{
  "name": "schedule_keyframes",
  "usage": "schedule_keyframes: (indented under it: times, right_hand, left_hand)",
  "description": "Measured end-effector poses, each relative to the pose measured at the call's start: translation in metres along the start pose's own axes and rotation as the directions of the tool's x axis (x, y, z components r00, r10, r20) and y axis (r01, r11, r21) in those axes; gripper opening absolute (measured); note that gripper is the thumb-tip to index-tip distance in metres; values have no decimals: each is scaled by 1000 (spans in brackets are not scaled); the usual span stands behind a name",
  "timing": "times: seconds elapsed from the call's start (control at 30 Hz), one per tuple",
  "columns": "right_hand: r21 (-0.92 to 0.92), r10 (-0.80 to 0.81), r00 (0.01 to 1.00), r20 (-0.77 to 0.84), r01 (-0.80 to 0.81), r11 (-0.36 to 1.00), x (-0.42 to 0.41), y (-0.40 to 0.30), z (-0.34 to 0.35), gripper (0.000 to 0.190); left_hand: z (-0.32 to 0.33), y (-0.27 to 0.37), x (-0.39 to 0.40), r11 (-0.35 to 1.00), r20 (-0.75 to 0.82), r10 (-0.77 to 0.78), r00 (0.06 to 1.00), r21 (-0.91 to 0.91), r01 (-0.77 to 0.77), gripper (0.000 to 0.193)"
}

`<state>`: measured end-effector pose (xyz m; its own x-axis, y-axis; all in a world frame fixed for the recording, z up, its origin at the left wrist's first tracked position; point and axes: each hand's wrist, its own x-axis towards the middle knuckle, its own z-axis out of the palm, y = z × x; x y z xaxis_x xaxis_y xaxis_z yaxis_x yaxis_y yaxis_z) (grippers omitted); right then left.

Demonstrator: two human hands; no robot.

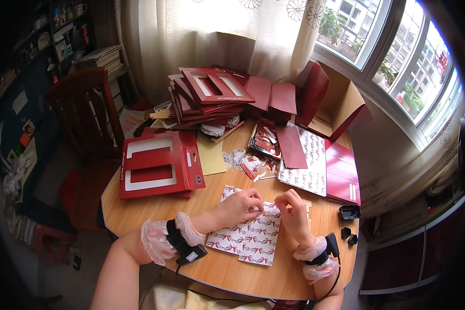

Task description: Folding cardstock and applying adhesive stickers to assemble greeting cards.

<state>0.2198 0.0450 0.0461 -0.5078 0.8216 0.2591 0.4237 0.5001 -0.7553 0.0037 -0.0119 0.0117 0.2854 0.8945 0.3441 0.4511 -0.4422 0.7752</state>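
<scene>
A white printed paper sheet with red bows and green sprigs lies flat before me, notched along its near edge. My left hand rests over its upper part, fingertips bent down beside a small tan piece. Whether those fingers grip the piece is not clear. Above the sheet's right edge is my right hand, thumb and fingertips drawn together. Anything between them is too small to make out. Tan strips show partly behind the right hand.
Red window-cut cartons lie at the left, with more stacked at the back. A tray of paper scraps stands beyond loose cuttings. Patterned sheets, an open cardboard box and a black holder are at the right.
</scene>
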Motion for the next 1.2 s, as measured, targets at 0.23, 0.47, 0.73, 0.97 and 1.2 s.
schedule_keyframes:
  times: [0.23,0.47,0.73,0.97,1.2]
  right_hand:
    - [-109,-180,963,200,205,973,-3,3,0,12]
    - [-109,-145,963,226,173,979,-3,3,1,11]
    - [-192,-157,950,271,213,958,-2,-6,1,10]
    - [-82,-181,969,168,197,977,-2,4,1,12]
    - [-169,-76,996,-46,67,983,18,11,-5,9]
  left_hand:
    - [0,1,0,1000,-8,20,1000,8,-20,13]
    - [0,3,0,1000,3,-8,1000,16,8,13]
    - [0,1,0,1000,-1,-1,1000,28,1,13]
    - [0,2,1,1000,5,1,1000,16,-1,13]
    - [-1,6,-1,996,6,24,1000,83,-25,13]
